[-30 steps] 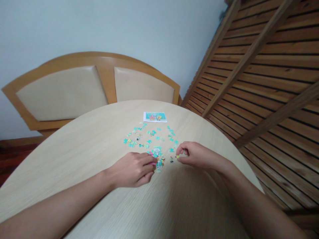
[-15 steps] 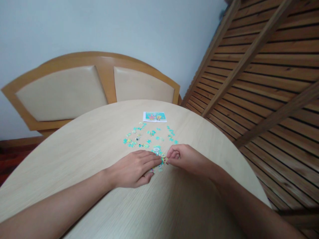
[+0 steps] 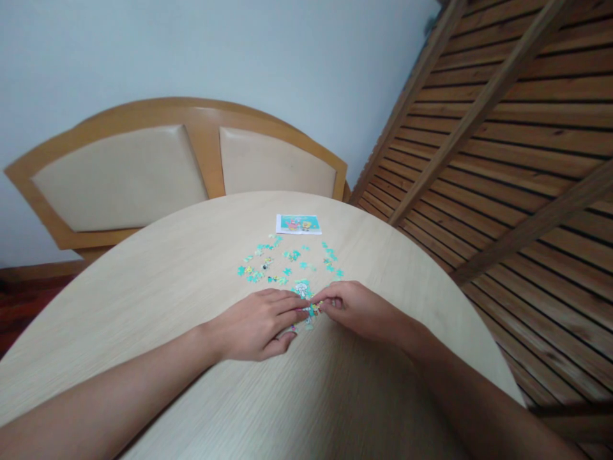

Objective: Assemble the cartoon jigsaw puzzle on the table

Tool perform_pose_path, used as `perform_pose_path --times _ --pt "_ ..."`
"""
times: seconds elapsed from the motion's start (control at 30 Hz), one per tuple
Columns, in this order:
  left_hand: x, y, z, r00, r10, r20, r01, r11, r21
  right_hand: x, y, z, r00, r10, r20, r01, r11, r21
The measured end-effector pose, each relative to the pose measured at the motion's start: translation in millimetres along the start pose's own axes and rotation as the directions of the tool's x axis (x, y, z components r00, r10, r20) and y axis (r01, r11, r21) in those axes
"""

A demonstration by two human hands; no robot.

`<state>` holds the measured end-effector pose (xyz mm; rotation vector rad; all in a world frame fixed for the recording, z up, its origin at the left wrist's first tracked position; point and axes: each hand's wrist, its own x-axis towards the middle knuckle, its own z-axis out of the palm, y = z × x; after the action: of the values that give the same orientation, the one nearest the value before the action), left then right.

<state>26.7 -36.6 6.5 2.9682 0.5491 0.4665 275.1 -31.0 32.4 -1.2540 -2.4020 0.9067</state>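
My left hand point(image 3: 268, 321) lies flat over joined jigsaw pieces point(image 3: 302, 289), its fingers stretched out and pressing on them. Part of the joined section is hidden beneath that palm and fingers. At its right edge my right hand point(image 3: 352, 308) pinches a small yellow and red puzzle piece point(image 3: 317, 308) between thumb and index finger. The fingertips of both hands nearly touch there. A white cartoon face shows on the joined section above my left fingers.
Loose teal puzzle pieces point(image 3: 256, 276) are scattered beyond my hands, with more at the right point(image 3: 329, 255). A printed reference picture point(image 3: 299, 224) lies farther back on the round wooden table point(image 3: 191, 255). Behind stands a padded bench back point(image 3: 211, 153); wooden slats point(image 3: 502, 147) rise at the right.
My right index finger has stretched out leftward over the yellow and red piece, closer to my left fingertips. My left hand has stayed in place.
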Motion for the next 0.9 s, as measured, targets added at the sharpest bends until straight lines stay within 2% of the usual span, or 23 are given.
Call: perform_pose_path --times 0.1,0.2,0.57,0.73,0.9 --pt "0.0 0.1 0.2 1.000 -0.005 0.005 0.005 1.000 0.000 -0.4 -2.3 -1.2 0.999 -0.038 -0.014 0.037 0.999 -0.011" --pt "0.2 0.2 0.9 1.000 -0.005 0.003 0.005 1.000 -0.008 -0.4 -3.4 -1.5 0.998 -0.003 -0.056 0.001 1.000 -0.030" --pt "-0.1 0.8 0.9 1.000 -0.021 -0.011 0.021 1.000 -0.010 1.9 -1.8 0.2 0.999 -0.007 -0.039 0.003 0.993 -0.115" --pt "0.2 0.2 1.0 1.000 -0.023 0.021 0.023 0.999 -0.027 2.3 -3.6 4.0 0.996 -0.001 -0.086 -0.016 0.980 -0.199" --pt "1.3 0.2 -0.2 0.999 -0.016 0.040 0.017 1.000 -0.006 1.0 -0.9 0.5 0.996 -0.006 -0.086 -0.011 0.981 -0.194"
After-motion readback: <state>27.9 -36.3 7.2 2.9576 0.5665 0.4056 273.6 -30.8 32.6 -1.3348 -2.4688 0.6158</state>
